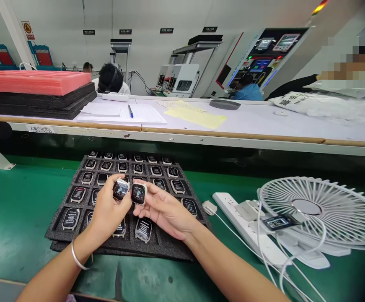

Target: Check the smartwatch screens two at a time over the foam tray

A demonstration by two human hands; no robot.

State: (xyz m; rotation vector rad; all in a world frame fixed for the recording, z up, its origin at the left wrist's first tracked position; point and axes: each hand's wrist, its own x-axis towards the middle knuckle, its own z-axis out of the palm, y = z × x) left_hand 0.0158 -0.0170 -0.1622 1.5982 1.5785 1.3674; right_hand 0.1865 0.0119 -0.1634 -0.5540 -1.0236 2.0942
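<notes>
My left hand [108, 209] is closed around a smartwatch case [121, 189] with a lit screen, gripped between thumb and fingers. Right beside it, my right hand [161, 207] pinches a second smartwatch [138, 193], also lit and facing up. Neither watch has a strap. Both hands are above a black foam tray [61, 209] whose compartments hold rows of similar square watches, such as a watch [143, 229] near the front edge. Most of those show small white text. My hands cover part of the middle rows.
To the right are a white power strip [242, 222], a white charger [209, 207] with cables, and a white fan [320, 209]. Across the back runs a raised shelf [248, 121] with papers, a pen [130, 111] and stacked red foam [44, 82]. Other people are behind it.
</notes>
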